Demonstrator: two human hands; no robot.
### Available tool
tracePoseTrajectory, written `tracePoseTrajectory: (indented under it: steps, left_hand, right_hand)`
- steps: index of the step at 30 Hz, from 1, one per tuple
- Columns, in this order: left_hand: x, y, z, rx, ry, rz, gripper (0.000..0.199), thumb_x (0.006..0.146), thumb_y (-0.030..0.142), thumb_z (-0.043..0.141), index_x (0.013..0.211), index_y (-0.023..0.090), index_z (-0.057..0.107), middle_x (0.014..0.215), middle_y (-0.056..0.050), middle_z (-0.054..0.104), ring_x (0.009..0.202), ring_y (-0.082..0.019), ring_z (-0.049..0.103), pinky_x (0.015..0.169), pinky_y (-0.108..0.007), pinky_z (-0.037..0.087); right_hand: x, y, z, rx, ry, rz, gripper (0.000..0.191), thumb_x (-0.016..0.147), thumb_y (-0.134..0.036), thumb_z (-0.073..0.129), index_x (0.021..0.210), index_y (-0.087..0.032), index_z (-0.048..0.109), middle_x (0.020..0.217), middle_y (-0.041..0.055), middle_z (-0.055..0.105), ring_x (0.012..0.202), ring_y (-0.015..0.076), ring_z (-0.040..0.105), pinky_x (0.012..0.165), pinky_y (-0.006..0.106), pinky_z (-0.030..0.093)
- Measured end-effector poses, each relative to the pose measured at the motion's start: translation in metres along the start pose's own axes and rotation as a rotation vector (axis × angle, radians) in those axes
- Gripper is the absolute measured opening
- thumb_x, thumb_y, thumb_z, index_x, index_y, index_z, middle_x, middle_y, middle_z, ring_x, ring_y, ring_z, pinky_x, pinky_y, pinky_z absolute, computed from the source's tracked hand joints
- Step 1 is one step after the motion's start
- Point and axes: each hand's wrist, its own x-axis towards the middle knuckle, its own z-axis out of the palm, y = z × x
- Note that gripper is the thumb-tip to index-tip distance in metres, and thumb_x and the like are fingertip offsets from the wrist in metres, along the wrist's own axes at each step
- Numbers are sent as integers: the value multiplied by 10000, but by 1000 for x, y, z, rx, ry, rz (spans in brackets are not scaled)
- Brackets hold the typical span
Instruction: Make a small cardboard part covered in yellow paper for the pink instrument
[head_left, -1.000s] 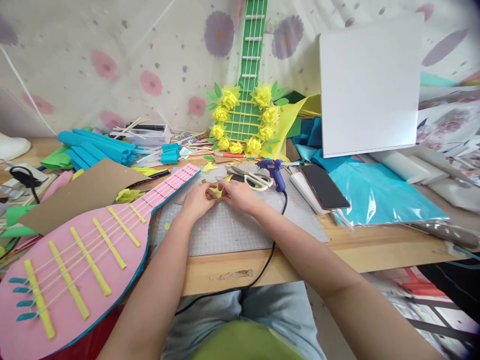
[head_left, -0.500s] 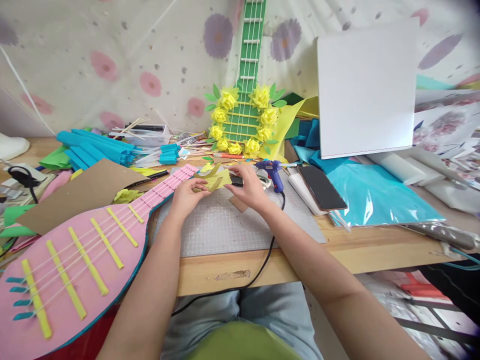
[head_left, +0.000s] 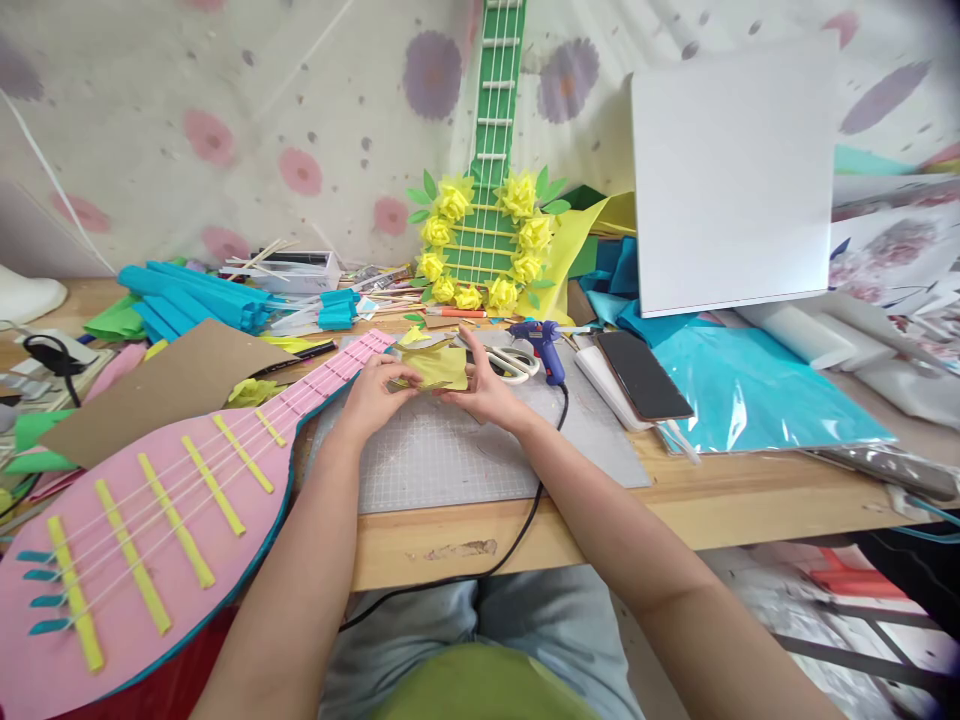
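A piece of yellow crepe paper (head_left: 444,368) is held above the grey cutting mat (head_left: 427,465). My left hand (head_left: 377,396) pinches its left end between thumb and fingers. At the right end, my right hand (head_left: 489,392) grips the lower corner, its index finger raised away from the paper. Just behind my right hand lie white-handled scissors (head_left: 517,366), partly covered by it. A purple glue gun (head_left: 546,348) rests beside them, its black cord running over the table edge. Yellow scraps (head_left: 415,334) lie behind the paper.
A pink paper guitar (head_left: 165,520) lies at the left. Against the back stands a green guitar (head_left: 491,150) ringed by yellow paper roses (head_left: 520,193). A phone (head_left: 645,375), blue paper in plastic (head_left: 757,395) and a white board (head_left: 735,180) are on the right.
My right hand has shifted its hold lower on the paper and its index finger has lifted. The paper now faces me flatter and wider, and more of the scissors shows.
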Motion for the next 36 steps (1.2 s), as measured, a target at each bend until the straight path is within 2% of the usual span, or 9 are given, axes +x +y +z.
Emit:
tracePoseTrajectory:
  steps: [4,8,13,16,21,24,27,33,36]
  left_hand:
    - [1,5,1,143,6,164,160,699,108,587,731,230,686,792,-24,664,898,-195,526,855,-362,432]
    - [0,13,4,243,58,205,178,707,90,556,725,218,678,862,-34,659,928,-201,519,864,-365,422]
    - [-1,17,9,348,51,216,181,694,92,545,740,217,668,852,-35,658,925,-217,518,852,-383,414]
    - [-1,18,13,375,32,239,173,683,102,551,739,220,663,840,-38,661,907,-225,517,846,-395,409]
    - [-1,23,19,356,-18,248,207,669,98,546,749,249,663,816,-22,660,905,-223,521,950,-432,351]
    - [-1,24,21,337,-31,249,223,665,96,543,751,259,668,814,-14,658,893,-214,528,991,-446,317]
    - [-1,24,23,324,-17,235,230,660,92,549,739,264,679,796,-15,654,893,-217,528,1002,-451,307]
    - [-1,25,25,309,-25,217,245,676,88,550,757,268,694,787,-19,654,909,-225,536,1005,-457,300]
    - [-3,28,26,315,-40,224,292,669,70,529,824,254,696,903,-36,670,987,-246,528,974,-465,325]
  right_hand:
    - [-3,-1,-2,114,18,37,902,644,-161,622,1366,-325,106,1136,56,567,891,166,627,791,365,521]
    - [-4,-3,-3,236,102,97,747,681,-222,568,1318,-309,186,1069,49,605,820,158,630,729,355,526]
    - [-2,-1,-1,129,143,183,772,652,-275,673,1284,-273,230,866,9,645,678,136,618,620,274,506]
    - [0,5,0,43,148,194,808,609,-294,719,1268,-248,254,833,5,642,672,143,613,625,284,507]
    - [2,11,-2,-171,152,92,847,586,-299,738,1291,-244,272,1059,57,600,881,182,610,772,345,510]
    - [2,13,-6,-292,202,27,727,634,-281,690,1266,-218,337,1236,84,504,1066,193,537,907,355,451]
    - [2,12,-7,-376,247,41,605,681,-280,640,1232,-208,401,1274,87,479,1101,198,511,935,363,429]
    - [6,12,-7,-329,347,113,546,665,-271,638,1173,-202,452,1107,77,587,920,194,596,804,379,503]
    - [9,14,-8,-238,342,126,494,670,-244,617,1135,-203,456,937,48,647,794,181,633,724,371,530]
